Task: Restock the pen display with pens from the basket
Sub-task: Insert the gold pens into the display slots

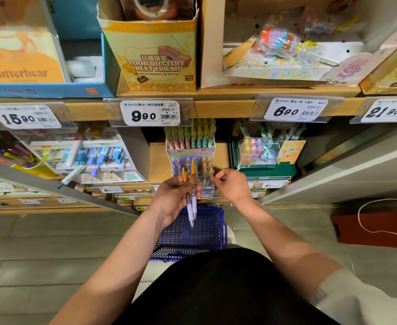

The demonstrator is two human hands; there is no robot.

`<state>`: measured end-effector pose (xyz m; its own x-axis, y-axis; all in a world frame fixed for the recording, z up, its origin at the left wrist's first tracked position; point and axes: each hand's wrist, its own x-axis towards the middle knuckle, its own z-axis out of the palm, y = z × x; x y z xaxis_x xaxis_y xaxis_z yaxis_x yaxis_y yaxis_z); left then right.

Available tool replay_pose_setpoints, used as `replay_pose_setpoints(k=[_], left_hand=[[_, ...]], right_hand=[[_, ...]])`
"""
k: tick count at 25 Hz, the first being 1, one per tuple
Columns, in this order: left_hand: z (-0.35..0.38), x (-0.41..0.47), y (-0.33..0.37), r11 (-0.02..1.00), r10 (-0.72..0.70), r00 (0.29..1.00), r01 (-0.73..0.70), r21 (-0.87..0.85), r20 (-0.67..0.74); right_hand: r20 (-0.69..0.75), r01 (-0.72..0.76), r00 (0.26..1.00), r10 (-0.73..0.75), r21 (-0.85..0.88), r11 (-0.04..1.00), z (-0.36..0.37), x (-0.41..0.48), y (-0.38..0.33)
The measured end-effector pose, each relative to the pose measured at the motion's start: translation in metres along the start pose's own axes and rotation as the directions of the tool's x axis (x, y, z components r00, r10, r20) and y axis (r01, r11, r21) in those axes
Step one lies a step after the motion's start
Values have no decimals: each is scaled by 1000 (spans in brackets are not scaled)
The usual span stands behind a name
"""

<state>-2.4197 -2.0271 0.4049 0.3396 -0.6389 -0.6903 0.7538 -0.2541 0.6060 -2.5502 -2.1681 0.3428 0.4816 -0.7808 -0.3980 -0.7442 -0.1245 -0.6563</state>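
Observation:
A clear tiered pen display [191, 165] stands on the lower shelf at centre, with pastel pens in its back rows and orange-topped pens in its front slots. My left hand [172, 198] is shut on two pens [191, 202] with orange clickers and pale lilac grips, tips pointing down. My right hand [231, 184] hovers at the display's right front corner, fingertips pinched together; whether they hold anything I cannot tell. A blue plastic basket [192, 233] sits on the floor below my hands; its contents are hidden.
Left of the display is a white rack of blue and white pens [94, 156]. To its right is a green stand with pastel markers [263, 153]. The wooden shelf above carries price tags [150, 113] and boxes. A red bag [375, 226] lies on the floor at right.

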Motion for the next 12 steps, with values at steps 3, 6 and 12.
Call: replay_pose_setpoints(k=[3, 6, 12], left_hand=[[2, 3, -2, 1000, -6, 999, 5, 29, 33], [5, 4, -5, 998, -20, 997, 15, 65, 69], [3, 6, -3, 994, 14, 1000, -13, 108, -3]], right_hand=[[177, -42, 984, -30, 390, 920, -14, -18, -23], [335, -102, 937, -100, 535, 839, -21, -28, -38], [179, -72, 982, -62, 657, 751, -26, -29, -37]])
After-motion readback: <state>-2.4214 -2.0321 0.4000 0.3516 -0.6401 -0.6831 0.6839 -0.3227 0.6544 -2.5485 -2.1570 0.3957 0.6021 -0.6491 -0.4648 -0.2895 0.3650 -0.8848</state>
